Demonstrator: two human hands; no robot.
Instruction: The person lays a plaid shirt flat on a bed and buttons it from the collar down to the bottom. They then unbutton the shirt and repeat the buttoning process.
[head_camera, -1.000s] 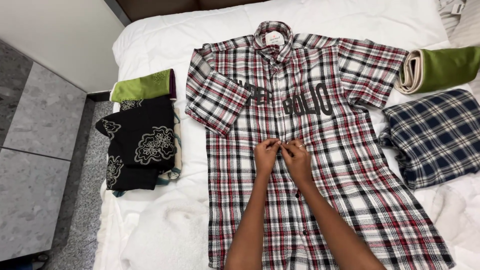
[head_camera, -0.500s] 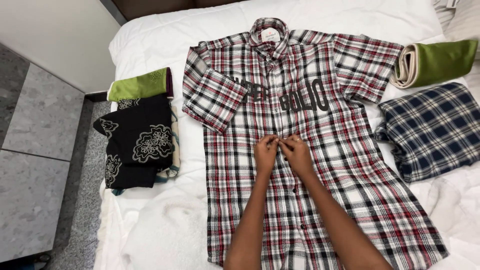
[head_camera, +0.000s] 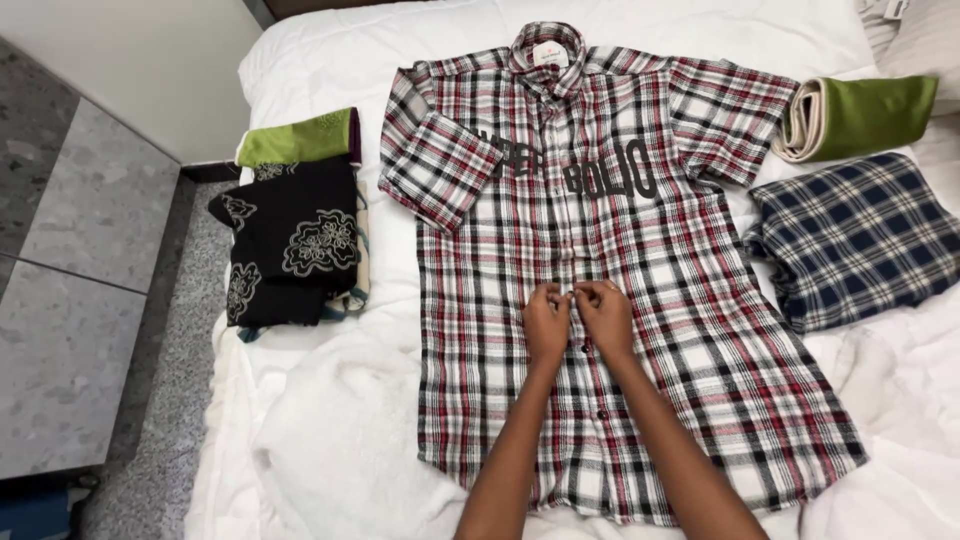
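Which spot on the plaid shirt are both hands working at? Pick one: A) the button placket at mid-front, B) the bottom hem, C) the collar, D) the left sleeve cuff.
A: the left hand and right hand meet with pinched fingers on the centre button line of the plaid shirt, well below the collar.

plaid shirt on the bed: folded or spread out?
Spread out. The plaid shirt lies flat, front up, on the white bed, both short sleeves out; the left hand and right hand pinch its button strip.

Two hands (head_camera: 575, 320) are counted at frame centre, one plaid shirt (head_camera: 600, 250), two green cloths (head_camera: 300, 138), one black cloth (head_camera: 290, 240), one navy cloth (head_camera: 860, 235).
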